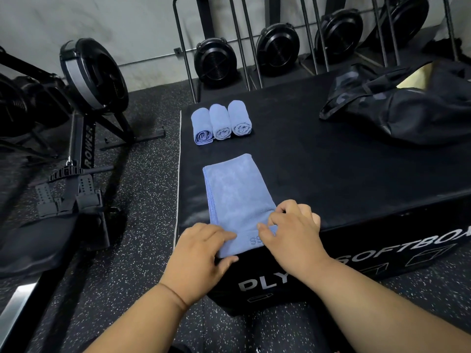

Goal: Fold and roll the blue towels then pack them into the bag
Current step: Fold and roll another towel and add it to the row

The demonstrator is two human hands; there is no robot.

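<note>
Left hand (204,247) & right hand (290,225) both pinch the towel (237,197) end hanging off the box (356,174) edge; loose start = lopsided roll.

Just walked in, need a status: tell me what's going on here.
A person is working a folded blue towel on a black plyo box, left hand and right hand gripping its near end. Three rolled towels sit side by side beyond it. The black bag lies open at the far right, nothing blue visible inside.
</note>
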